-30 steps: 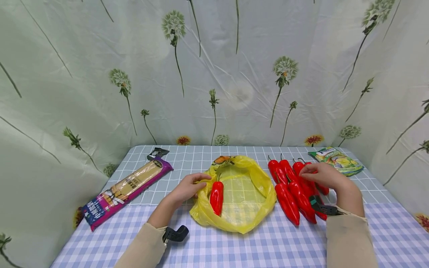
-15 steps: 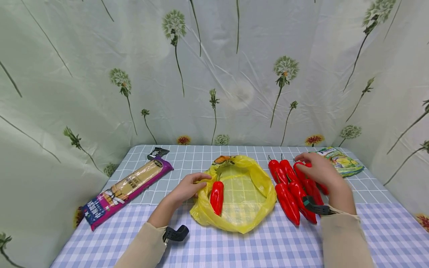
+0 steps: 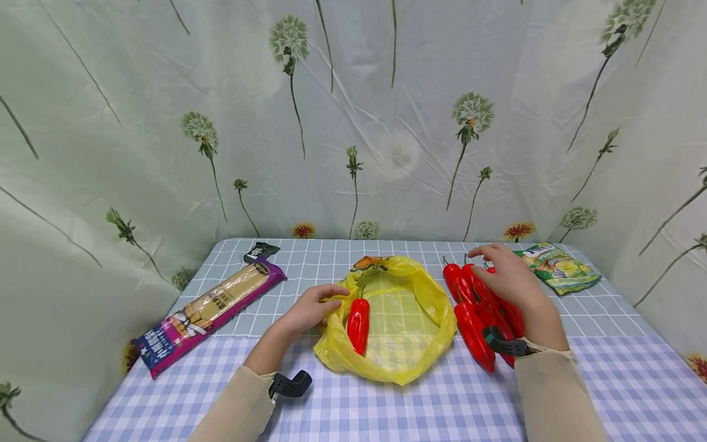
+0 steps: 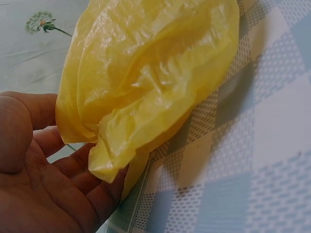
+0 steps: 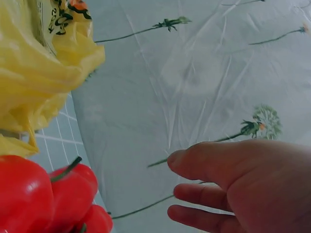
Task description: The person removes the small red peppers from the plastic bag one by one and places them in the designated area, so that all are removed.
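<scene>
A yellow plastic bag [image 3: 397,374] lies with its mouth spread wide, and one red pepper [image 3: 359,325] is inside it. My left hand [image 3: 313,307] holds the bag's left rim. In the left wrist view, the thumb and fingers of that hand [image 4: 53,189] reach around the crumpled yellow film. Over the heap of red peppers [image 3: 472,334] to the right hovers my right hand [image 3: 510,276], its fingers spread and holding nothing. It hides part of the heap. The right wrist view has the peppers [image 5: 73,191] at lower left, apart from the fingers.
A long purple noodle pack [image 3: 212,313] lies at the left, with a small black packet [image 3: 261,252] behind it. At the back right is a green snack bag [image 3: 560,267]. A flowered curtain [image 3: 386,123] rises behind the checked tablecloth [image 3: 353,411].
My right hand has moved left and slightly back across the pepper heap, uncovering more of the green bag. The left hand and the yellow bag stay where they were.
</scene>
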Demonstrator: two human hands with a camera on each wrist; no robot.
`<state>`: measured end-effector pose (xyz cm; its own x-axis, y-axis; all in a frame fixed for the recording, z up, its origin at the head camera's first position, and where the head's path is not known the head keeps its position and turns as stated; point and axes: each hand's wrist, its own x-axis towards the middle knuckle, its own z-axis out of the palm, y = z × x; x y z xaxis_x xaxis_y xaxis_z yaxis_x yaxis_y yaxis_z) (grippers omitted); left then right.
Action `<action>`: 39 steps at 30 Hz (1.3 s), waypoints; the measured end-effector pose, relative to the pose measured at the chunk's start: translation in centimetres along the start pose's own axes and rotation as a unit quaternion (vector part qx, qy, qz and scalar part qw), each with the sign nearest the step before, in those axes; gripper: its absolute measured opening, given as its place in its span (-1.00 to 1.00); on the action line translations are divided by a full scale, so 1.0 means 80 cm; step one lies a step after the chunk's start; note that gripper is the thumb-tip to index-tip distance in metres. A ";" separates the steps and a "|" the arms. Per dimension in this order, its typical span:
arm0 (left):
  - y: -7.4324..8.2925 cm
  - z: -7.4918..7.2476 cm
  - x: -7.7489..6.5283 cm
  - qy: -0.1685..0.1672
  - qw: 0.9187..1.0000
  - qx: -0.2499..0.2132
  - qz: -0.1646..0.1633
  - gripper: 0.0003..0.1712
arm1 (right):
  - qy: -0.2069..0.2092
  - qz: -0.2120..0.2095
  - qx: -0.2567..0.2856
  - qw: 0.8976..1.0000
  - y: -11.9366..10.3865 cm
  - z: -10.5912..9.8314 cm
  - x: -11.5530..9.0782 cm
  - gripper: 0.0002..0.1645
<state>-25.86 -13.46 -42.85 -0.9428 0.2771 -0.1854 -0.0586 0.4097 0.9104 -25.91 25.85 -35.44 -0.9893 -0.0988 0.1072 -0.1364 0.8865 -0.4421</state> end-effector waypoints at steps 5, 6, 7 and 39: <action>0.000 0.000 0.000 0.000 1.000 0.001 -0.001 -0.68 | 0.006 -0.014 0.014 1.000 -0.011 0.004 0.001 -0.57; 0.000 0.000 0.000 0.000 1.000 0.002 -0.001 -0.68 | 0.008 -0.016 0.013 1.000 -0.013 0.006 0.002 -0.57; 0.000 0.000 0.000 0.000 1.000 0.002 -0.001 -0.68 | 0.009 -0.018 0.012 1.000 -0.015 0.008 0.003 -0.56; 0.001 0.000 0.000 0.002 1.000 0.002 -0.001 -0.68 | -0.018 -0.113 0.024 0.993 -0.068 0.069 0.010 -0.66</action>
<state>-25.86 -13.40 -42.80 -0.9439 0.2727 -0.1862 -0.0595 0.4144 0.9081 -26.26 18.46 -37.90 -0.9341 -0.3100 0.1771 -0.3570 0.8173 -0.4523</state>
